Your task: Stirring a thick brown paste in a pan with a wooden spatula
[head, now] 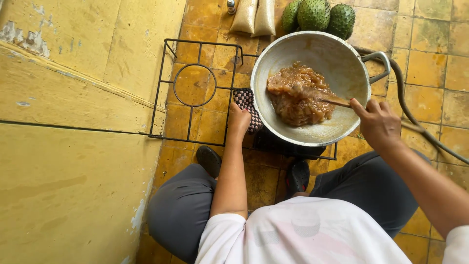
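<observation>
Brown mash (299, 95), silver pan (342, 58), checkered cloth (245, 102), yellow tiles (439, 58)

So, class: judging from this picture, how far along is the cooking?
Done: a thick brown mash sits in the metal pan on the burner frame. In hand: right hand stirs with a wooden spoon; left hand steadies the rim through a checkered cloth. Left: green spiky fruits lie whole.

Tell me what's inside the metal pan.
The metal pan holds a lumpy brown paste, stirred with a wooden spoon in the right hand. The spoon's tip is buried.
</observation>
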